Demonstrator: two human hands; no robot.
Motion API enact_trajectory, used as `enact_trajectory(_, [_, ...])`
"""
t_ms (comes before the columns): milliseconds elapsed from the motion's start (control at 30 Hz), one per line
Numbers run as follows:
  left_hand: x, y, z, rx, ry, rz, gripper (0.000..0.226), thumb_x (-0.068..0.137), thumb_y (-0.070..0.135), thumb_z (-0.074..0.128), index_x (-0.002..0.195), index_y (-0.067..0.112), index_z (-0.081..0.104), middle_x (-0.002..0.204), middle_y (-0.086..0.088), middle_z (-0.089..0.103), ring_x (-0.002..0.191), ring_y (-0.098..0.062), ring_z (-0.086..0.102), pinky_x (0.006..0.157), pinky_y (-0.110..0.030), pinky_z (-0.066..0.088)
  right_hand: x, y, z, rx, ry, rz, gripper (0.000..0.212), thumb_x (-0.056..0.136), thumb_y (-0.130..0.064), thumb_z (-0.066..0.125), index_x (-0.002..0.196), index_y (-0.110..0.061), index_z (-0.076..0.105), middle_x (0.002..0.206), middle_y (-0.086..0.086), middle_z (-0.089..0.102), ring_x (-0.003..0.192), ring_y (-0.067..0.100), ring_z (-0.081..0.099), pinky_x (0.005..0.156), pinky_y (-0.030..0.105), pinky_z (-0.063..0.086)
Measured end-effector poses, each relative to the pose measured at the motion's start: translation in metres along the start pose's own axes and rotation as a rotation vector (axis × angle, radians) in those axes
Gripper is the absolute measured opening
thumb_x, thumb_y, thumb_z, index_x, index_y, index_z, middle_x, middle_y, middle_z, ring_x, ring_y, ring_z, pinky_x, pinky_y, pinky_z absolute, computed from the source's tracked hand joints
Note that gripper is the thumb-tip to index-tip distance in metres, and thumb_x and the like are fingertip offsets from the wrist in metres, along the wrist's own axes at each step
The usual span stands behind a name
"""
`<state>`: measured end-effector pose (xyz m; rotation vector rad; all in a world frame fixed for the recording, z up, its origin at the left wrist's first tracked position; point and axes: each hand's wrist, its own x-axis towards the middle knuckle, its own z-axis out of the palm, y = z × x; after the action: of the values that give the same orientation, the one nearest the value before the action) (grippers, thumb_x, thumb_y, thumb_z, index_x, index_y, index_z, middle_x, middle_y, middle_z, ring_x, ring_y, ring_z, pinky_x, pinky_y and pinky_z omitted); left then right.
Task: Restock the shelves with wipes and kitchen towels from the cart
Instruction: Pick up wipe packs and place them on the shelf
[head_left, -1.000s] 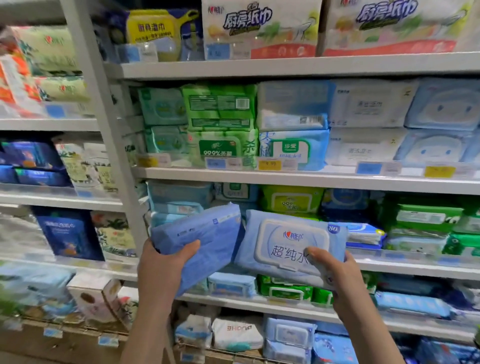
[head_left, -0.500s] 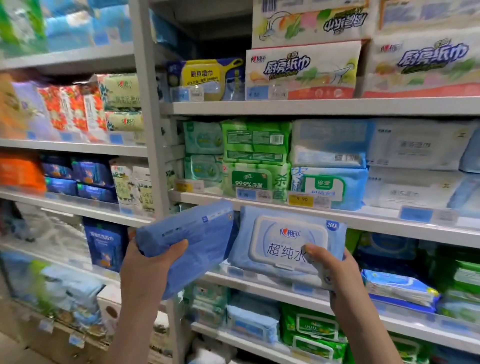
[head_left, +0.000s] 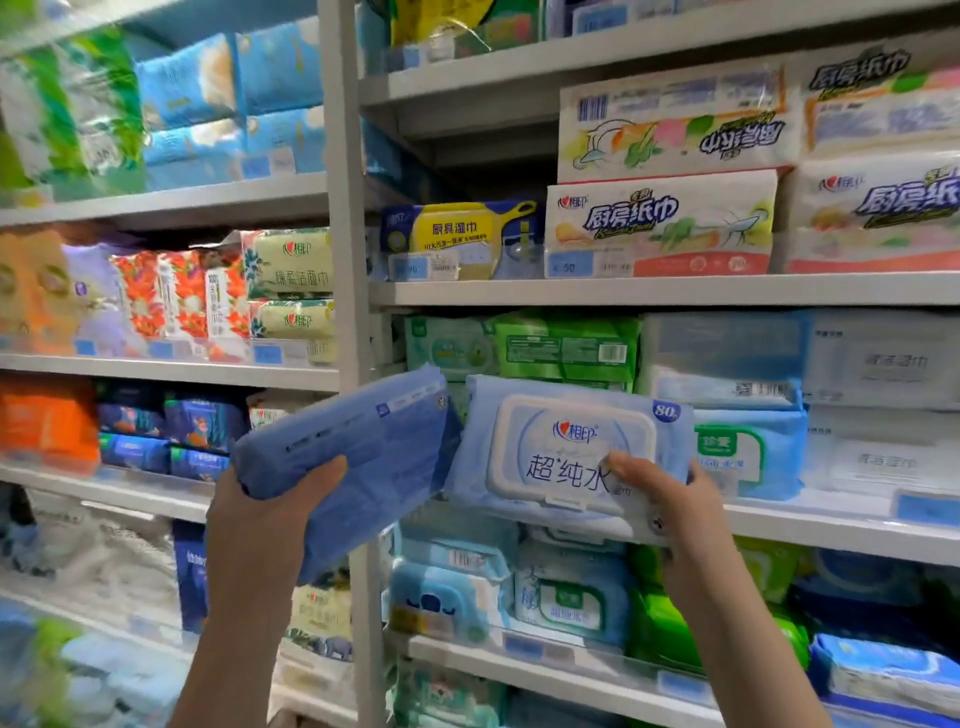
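Two blue wipes packs sit at frame centre before the shelf (head_left: 649, 289). Left hand (head_left: 260, 525) grips the plain-backed pack (head_left: 358, 457), thumb curled over it. Right hand (head_left: 675, 514) fingers pinch the lidded pack (head_left: 561, 452) at its lower right corner.

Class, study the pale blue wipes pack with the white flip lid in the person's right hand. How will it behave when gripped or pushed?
Probably soft: the wipes pack puckers where the right hand pinches its edge. The flip lid likely stiffens its face. Flat-sided, it should slide, not roll.

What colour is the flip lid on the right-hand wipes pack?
White, on a light blue pack; head view.
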<state>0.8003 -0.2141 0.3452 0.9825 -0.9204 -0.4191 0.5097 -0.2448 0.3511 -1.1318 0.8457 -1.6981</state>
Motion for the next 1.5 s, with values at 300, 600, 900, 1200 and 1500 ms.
enact_trajectory(300, [0.079, 0.015, 0.007, -0.091, -0.046, 0.065, 0.068, 0.060, 0.036, 0.086, 0.119, 0.014, 0.060, 0.110, -0.011, 0.065, 0.099, -0.034, 0.062, 0.079, -0.048, 0.051, 0.021, -0.032, 0.061, 0.003, 0.060, -0.169, 0.070, 0.048, -0.013, 0.083, 0.112, -0.009, 0.058, 0.096, 0.014, 0.073, 0.080, 0.033, 0.072, 0.066, 0.042, 0.060])
enact_trajectory(600, [0.074, -0.018, -0.028, -0.086, -0.107, -0.004, 0.055, 0.080, 0.014, 0.073, 0.130, 0.005, 0.051, 0.111, 0.001, 0.053, 0.099, -0.019, 0.052, 0.076, -0.031, 0.037, 0.006, 0.001, 0.044, -0.095, 0.245, -0.143, 0.065, 0.050, -0.019, 0.078, 0.112, -0.013, 0.060, 0.099, 0.013, 0.072, 0.086, 0.031, 0.070, 0.074, 0.043, 0.057])
enact_trajectory(900, [0.063, -0.080, -0.032, -0.061, -0.164, -0.216, 0.044, 0.079, 0.020, 0.075, 0.113, -0.002, 0.057, 0.082, -0.010, 0.058, 0.076, -0.031, 0.060, 0.058, -0.033, 0.043, -0.013, 0.059, 0.024, -0.167, 0.342, 0.029, 0.050, 0.066, -0.006, 0.080, 0.112, -0.016, 0.061, 0.099, 0.010, 0.072, 0.085, 0.030, 0.070, 0.077, 0.045, 0.057])
enact_trajectory(1200, [0.015, -0.106, -0.014, 0.059, -0.223, -0.278, 0.116, 0.034, 0.073, 0.079, 0.115, -0.008, 0.057, 0.103, -0.031, 0.060, 0.093, -0.050, 0.058, 0.079, -0.063, 0.048, -0.041, 0.080, -0.037, -0.188, 0.427, 0.112, 0.051, 0.071, -0.007, 0.078, 0.117, -0.011, 0.057, 0.100, 0.011, 0.068, 0.077, 0.022, 0.064, 0.059, 0.030, 0.044])
enact_trajectory(1500, [-0.041, -0.122, 0.048, 0.111, -0.186, -0.373, 0.047, 0.079, 0.012, 0.075, 0.121, 0.001, 0.056, 0.121, -0.008, 0.058, 0.111, -0.030, 0.054, 0.089, -0.043, 0.044, -0.054, 0.062, -0.125, -0.249, 0.477, 0.190, 0.067, 0.051, -0.018, 0.085, 0.112, -0.012, 0.059, 0.097, 0.014, 0.070, 0.077, 0.028, 0.067, 0.061, 0.034, 0.052])
